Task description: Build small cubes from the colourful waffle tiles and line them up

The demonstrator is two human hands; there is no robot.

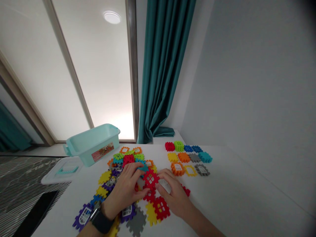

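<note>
A red interlocking tile (151, 178) with a window cut-out is held up between my two hands. My left hand (124, 188), wearing a black watch (100, 220), curves round its left side, thumb and index finger at the edge. At its right edge, my right hand (176, 197) grips with thumb and fingers. A teal tile (143, 167) shows just behind my left fingertips. Below lie another red window tile (161, 208), a yellow tile (151, 214) and a grey tile (137, 222). Part of a red tile (186, 190) peeks out beyond my right hand.
Mixed tiles, including a purple window tile (84, 215), spread on the white table (237, 200) around my left arm. Sorted stacks, such as an orange one (184, 157), stand in rows at the back right. A mint bin (95, 141) and its lid (61, 171) are at the left.
</note>
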